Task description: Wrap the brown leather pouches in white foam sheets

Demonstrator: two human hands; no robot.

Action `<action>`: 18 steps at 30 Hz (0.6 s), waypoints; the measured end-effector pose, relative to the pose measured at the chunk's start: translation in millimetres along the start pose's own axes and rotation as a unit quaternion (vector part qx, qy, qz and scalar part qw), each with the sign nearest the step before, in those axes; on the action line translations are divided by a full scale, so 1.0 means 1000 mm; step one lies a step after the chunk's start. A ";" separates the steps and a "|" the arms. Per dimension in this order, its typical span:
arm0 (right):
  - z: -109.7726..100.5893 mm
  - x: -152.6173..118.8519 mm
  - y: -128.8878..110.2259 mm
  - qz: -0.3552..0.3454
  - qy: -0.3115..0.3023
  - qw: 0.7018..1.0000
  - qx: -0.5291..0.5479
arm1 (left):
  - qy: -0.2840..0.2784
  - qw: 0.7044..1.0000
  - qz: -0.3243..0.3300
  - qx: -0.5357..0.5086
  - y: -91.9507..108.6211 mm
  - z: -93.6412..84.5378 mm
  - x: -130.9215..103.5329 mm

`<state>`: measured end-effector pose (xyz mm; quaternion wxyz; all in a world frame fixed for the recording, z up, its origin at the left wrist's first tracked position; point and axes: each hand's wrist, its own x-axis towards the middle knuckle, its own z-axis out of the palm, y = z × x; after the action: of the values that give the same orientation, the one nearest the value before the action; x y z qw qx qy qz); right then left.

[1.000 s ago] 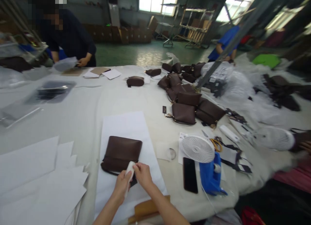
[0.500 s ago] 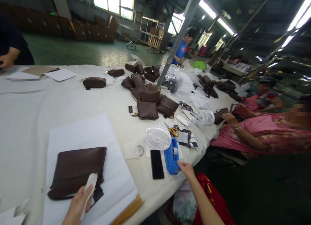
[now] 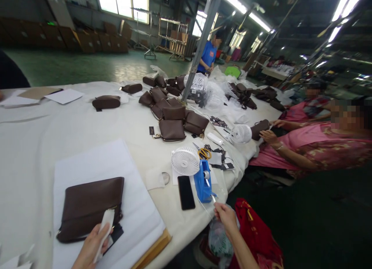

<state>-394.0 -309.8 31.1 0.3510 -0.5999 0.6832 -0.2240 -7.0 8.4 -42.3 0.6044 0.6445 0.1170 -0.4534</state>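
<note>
A flat dark brown leather pouch (image 3: 91, 207) lies on a stack of white paper sheets (image 3: 139, 218) at the lower left. My left hand (image 3: 94, 244) pinches a folded strip of white tissue paper (image 3: 107, 220) over the pouch's lower right corner. A black tag (image 3: 116, 235) shows beneath that hand. At the table's front edge, my right hand (image 3: 225, 215) grips the end of a short piece of clear tape (image 3: 214, 198). The tape runs from a blue tape dispenser (image 3: 202, 185), which stands beside a black phone (image 3: 186, 192).
A white fan (image 3: 185, 161) and yellow-handled scissors (image 3: 204, 153) sit behind the dispenser. Several brown pouches (image 3: 172, 130) are piled mid-table, near a slanted metal post (image 3: 200, 48). Co-workers sit on the right; a co-worker in pink (image 3: 299, 145) handles a brown bag (image 3: 259, 129).
My right hand has drawn tape out from the dispenser, toward me. The left hand keeps its hold on the tissue paper. The whole view has shifted slightly.
</note>
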 end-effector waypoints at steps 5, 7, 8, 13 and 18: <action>0.010 0.007 0.003 -0.026 0.025 0.992 -0.119 | -0.004 0.998 0.055 0.019 0.007 0.015 -0.012; 0.007 0.017 0.005 -0.027 0.033 0.985 -0.167 | -0.006 0.998 0.067 0.021 0.012 0.026 -0.018; 0.005 0.023 0.008 -0.026 0.031 0.982 -0.184 | -0.009 0.997 0.071 0.020 0.014 0.031 -0.020; 0.005 0.055 0.019 -0.018 0.007 0.976 -0.218 | -0.011 0.996 0.084 -0.014 0.018 0.048 -0.016; -0.004 0.070 0.007 -0.015 -0.030 0.967 -0.252 | -0.029 0.996 0.076 -0.031 0.018 0.053 -0.018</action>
<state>-403.7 -377.6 14.1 0.2056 -0.6860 0.6972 -0.0317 -27.9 -36.1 -9.5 0.6596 0.6191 0.0642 -0.4213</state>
